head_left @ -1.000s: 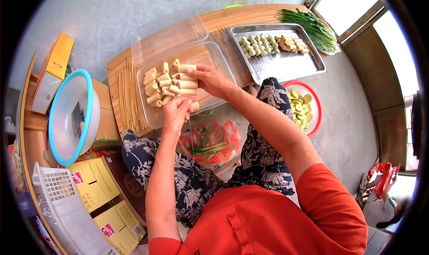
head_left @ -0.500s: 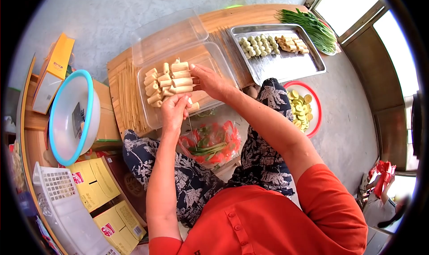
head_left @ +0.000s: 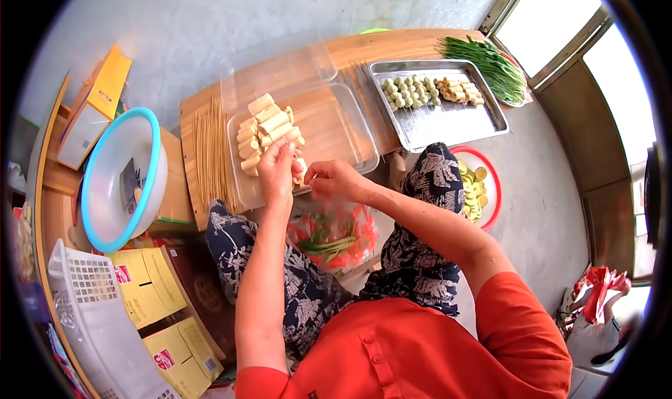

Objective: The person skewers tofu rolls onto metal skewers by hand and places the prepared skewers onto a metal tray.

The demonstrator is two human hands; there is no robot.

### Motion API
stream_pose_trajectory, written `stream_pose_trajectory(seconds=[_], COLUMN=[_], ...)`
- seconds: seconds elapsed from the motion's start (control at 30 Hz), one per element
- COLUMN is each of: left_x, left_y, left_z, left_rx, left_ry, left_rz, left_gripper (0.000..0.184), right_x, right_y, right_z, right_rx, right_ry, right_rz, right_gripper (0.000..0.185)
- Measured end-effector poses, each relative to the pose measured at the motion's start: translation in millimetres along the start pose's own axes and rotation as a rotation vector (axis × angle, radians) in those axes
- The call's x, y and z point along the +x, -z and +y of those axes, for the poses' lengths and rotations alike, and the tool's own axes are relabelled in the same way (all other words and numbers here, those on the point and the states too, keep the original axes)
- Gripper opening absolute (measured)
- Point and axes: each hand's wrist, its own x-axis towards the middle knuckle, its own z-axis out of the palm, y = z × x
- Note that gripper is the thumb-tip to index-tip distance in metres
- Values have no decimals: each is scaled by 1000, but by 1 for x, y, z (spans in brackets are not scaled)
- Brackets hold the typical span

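My left hand (head_left: 277, 171) is closed in a pinch around a skewer of pale beige rolls (head_left: 274, 121), which look like rolled tofu skin. It holds them over a clear plastic tub (head_left: 343, 126), where more loose rolls (head_left: 247, 147) lie at the left end. Just right of it, my right hand (head_left: 337, 181) has its fingers curled together by the lower end of the skewer. What those fingers hold, if anything, is hidden. Left of the tub lies a bundle of thin wooden sticks (head_left: 208, 154).
A metal tray (head_left: 448, 129) holds skewered green balls (head_left: 411, 91) and rolls (head_left: 459, 91). Beyond it are long green vegetables (head_left: 483, 66). Sliced yellow-green rounds (head_left: 473, 196) fill a red-rimmed bowl (head_left: 498, 189). A blue-rimmed basin (head_left: 87, 196) stands left; greens in a red bag (head_left: 336, 241) lie below.
My right hand has left the upper rolls and moved down beside the skewer's lower end. The left hand now pinches higher along it, and the rolls tilt differently. The camera view has shifted slightly.
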Motion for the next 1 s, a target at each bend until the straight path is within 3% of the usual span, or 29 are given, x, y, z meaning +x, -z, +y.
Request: stream_pose_trajectory(seconds=[0.17,0.3,0.37,0.43,0.7,0.77,0.83,1.0], left_x=[-4,-3,-7,-10,-16,-15,-12,-8], left_y=[-6,-9,-13,-18,-24,-24,-24,-23], left_z=[-7,-14,-12,-10,-19,-24,-30,-43], left_rx=[93,178,160,212,364,434,459,500], left_ry=[50,62,64,83,76,85,91,121], left_rz=[-146,-178,-202,-213,-276,-281,-284,-306], left_gripper=[24,29,21,19,19,19,19,20], right_x=[-10,-33,-47,-54,-106,-123,-132,-141], right_y=[32,94,128,171,322,336,352,378], right_z=[-14,-35,-46,-26,87,90,101,114], right_rx=[-46,-165,-216,-379,-725,-731,-933,-1184], right_ry=[-17,97,-12,72,-243,-389,-454,-666], right_rz=[171,350,464,577,923,994,1088,1026], right_gripper=[11,15,17,18,22,23,21,18])
